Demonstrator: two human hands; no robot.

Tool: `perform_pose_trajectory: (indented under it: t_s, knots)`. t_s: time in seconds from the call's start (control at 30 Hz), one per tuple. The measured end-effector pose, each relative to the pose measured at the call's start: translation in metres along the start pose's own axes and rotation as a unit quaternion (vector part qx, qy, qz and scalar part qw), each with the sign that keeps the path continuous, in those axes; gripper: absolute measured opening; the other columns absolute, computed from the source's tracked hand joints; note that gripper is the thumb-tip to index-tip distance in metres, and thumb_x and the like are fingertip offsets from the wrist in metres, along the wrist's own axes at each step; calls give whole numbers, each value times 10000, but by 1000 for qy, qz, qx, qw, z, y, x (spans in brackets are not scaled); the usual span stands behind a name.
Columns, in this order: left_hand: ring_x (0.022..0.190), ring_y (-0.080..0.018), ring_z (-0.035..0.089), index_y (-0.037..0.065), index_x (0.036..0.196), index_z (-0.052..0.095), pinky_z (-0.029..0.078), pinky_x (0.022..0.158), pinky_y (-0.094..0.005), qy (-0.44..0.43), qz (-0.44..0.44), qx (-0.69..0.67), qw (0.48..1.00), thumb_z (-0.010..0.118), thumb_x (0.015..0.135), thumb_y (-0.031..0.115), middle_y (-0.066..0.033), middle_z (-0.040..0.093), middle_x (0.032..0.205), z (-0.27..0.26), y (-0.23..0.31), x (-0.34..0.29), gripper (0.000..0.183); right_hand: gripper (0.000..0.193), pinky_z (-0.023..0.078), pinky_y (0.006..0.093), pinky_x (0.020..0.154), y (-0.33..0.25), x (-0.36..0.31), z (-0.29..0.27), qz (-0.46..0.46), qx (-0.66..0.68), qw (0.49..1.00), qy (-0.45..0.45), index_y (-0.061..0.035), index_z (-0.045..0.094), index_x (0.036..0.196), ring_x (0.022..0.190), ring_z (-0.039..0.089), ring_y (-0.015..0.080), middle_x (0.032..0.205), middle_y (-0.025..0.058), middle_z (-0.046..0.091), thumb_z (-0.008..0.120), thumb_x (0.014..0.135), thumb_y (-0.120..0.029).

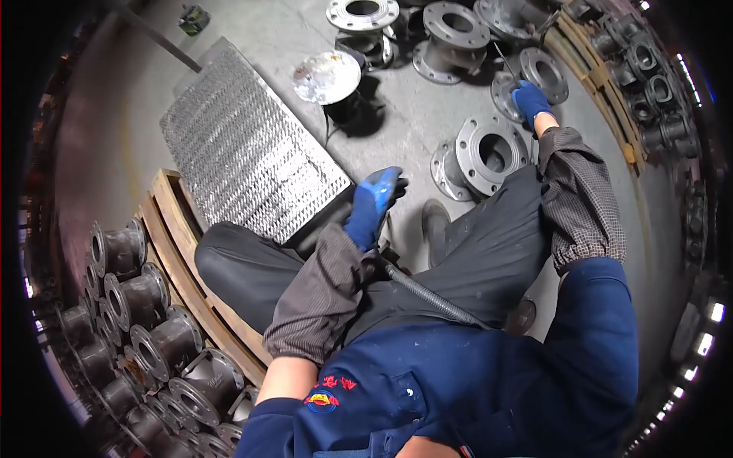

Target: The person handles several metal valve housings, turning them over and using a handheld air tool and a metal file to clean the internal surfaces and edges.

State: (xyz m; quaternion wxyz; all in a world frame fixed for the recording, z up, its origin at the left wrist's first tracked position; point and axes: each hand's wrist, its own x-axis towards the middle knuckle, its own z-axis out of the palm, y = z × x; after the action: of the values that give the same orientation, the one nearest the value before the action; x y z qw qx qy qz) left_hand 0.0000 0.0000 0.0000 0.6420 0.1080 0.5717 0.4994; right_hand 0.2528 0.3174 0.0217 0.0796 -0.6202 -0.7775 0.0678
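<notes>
My right hand [532, 104], in a blue glove, is closed round a thin metal rod [505, 61] that slants up and to the left. It is over a flanged pipe fitting [544, 75] lying on the floor. My left hand [372, 204], also gloved in blue, is in front of my lap with its fingers curled; whatever lies in it is dark and mostly hidden. A grey corrugated hose [431, 294] runs across my lap from below that hand. Between my hands and nearer the right one stands another flanged fitting [489, 156].
To the left lies a large shiny ribbed panel [248, 141]. A stand with a round shiny top [327, 78] is beyond it. More flanged fittings [456, 38] stand ahead. Wooden pallets [200, 263] flank both sides, with several pipe fittings stacked [164, 343] at left.
</notes>
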Motion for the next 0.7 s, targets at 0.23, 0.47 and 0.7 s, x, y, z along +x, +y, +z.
perform_pose_trajectory:
  t_s: [0.23, 0.47, 0.7]
  knots:
    - [600, -116, 554, 55, 1011, 600, 428, 527, -242, -162, -111, -93, 976, 496, 896, 473, -38, 619, 772, 68, -51, 47, 445, 279, 469, 397, 617, 108, 9, 74, -253, -32, 949, -184, -8, 648, 844, 704, 621, 302, 791, 202, 635, 471, 860, -222]
    - [1079, -263, 510, 118, 1311, 461, 406, 884, -397, -109, -151, -174, 967, 569, 754, 652, -122, 533, 1229, 114, -46, 59, 779, 386, 463, 398, 665, 164, 39, 105, 128, 264, 910, -292, -7, 626, 948, 758, 561, 261, 868, 137, 626, 406, 876, -316]
    - [826, -171, 568, 98, 1206, 541, 489, 684, -369, -10, -25, -175, 984, 488, 847, 601, -90, 633, 999, 116, -132, 95, 621, 315, 411, 360, 580, 38, 31, 99, -205, 104, 925, -303, 24, 610, 800, 648, 492, 175, 701, 80, 586, 398, 879, -194]
